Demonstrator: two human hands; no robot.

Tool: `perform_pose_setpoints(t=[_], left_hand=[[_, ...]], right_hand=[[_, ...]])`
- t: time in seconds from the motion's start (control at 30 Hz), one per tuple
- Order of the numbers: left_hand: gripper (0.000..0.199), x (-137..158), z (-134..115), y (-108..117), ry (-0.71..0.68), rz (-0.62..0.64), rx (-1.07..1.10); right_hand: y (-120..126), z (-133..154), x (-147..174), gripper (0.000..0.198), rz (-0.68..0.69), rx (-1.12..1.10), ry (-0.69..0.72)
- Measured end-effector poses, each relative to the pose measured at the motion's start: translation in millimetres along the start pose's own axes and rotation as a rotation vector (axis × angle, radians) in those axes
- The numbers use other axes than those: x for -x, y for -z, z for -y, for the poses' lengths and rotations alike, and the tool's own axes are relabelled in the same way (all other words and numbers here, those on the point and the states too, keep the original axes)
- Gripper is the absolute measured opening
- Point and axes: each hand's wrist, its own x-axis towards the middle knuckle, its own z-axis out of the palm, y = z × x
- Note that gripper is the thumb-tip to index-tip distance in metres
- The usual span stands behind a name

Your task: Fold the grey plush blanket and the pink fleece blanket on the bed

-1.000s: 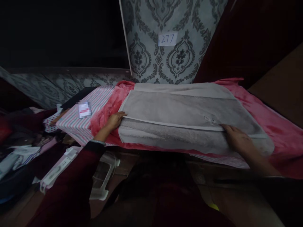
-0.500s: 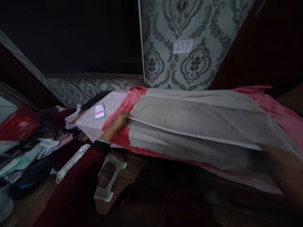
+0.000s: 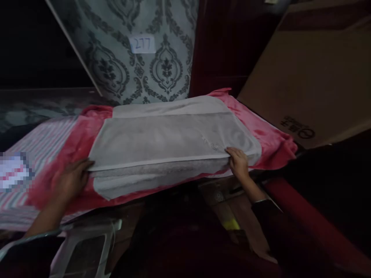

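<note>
A grey towel (image 3: 162, 137), folded over lengthwise, lies across a pink-red plush cloth (image 3: 95, 135). My left hand (image 3: 71, 179) pinches the near left corner of its upper layer. At the near edge on the right, my right hand (image 3: 238, 162) grips the same layer between thumb and fingers. Between the two hands the pale hem runs nearly straight. Below it, other grey layers of the towel show. Beneath the plush cloth, a striped cloth (image 3: 49, 135) covers the surface on the left.
A large cardboard box (image 3: 319, 73) stands at the right. A card marked 277 (image 3: 142, 44) is on the patterned wall, beside a dark screen (image 3: 37, 46). Below the near edge, at left, is a white plastic stool (image 3: 87, 235). A blurred label (image 3: 14, 172) lies far left.
The view has turned to the right. My right hand, blurred and low at the right before, now holds the towel's near edge. The upper layer's near edge sits lower and flatter.
</note>
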Motion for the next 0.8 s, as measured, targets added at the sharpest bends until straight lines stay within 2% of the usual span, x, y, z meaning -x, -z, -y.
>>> perform_pose_setpoints(t=[0.13,0.27,0.4,0.5,0.67,0.8], left_hand=[[0.063,-6.9,-23.3,2.4,-0.114,0.02,-0.011],[0.057,-12.3,-35.6,-2.5,-0.076,0.029,0.117],[0.054,-6.8,-31.6,1.4,-0.059,-0.041,0.236],[0.058,4.6,-25.6,4.7,-0.086,-0.089,0.249],[0.054,18.2,-23.8,-5.0,-0.045,-0.037,0.244],[0.055,20.8,-20.7,-10.1,-0.051,-0.023,0.217]], right_hand=[[0.7,1.3,0.3,0.053,0.023,0.065,-0.011],[3.1,1.5,-5.0,0.047,0.033,0.071,-0.019],[10.3,-2.8,-5.6,0.048,0.027,0.059,0.008],[13.6,-4.3,5.8,0.051,0.028,0.081,0.035],[5.6,-1.4,29.7,0.053,0.034,0.092,0.034],[-0.8,2.1,33.9,0.054,-0.003,0.03,0.007]])
